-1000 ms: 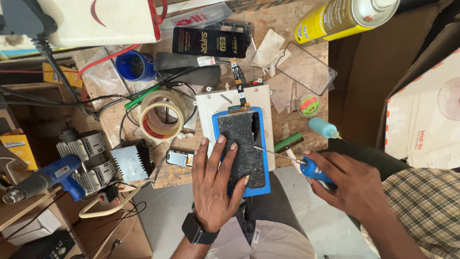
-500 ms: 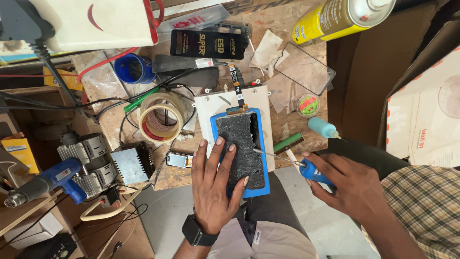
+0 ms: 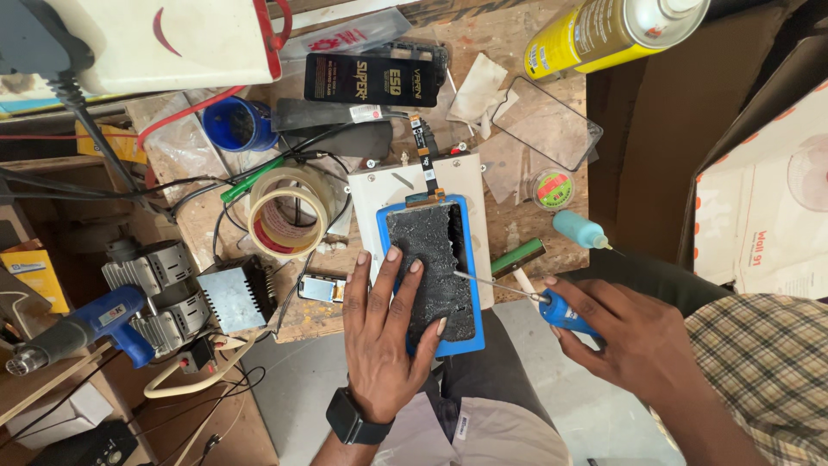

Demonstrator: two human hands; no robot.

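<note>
Overhead view of a cluttered wooden desk (image 3: 552, 224). The left hand (image 3: 384, 332) covers the near left part of the phone panel (image 3: 431, 272), fingers (image 3: 390, 285) spread wide and pressed flat on it; the wrist carries a black watch (image 3: 355, 418). The right hand (image 3: 634, 332) has its fingers closed around a blue-handled tool (image 3: 565, 312), most of the handle hidden in the grip; the thin metal tip touches the panel's right edge. The panel is dark, rough and crusted, lying in a blue frame (image 3: 470, 285) on a white plate (image 3: 384, 185) at the desk's near edge, a flex cable (image 3: 424, 160) running from its far end. A tape roll (image 3: 286, 217) lies left of the plate. A yellow spray can (image 3: 612, 30) is cut off at the far edge.
</note>
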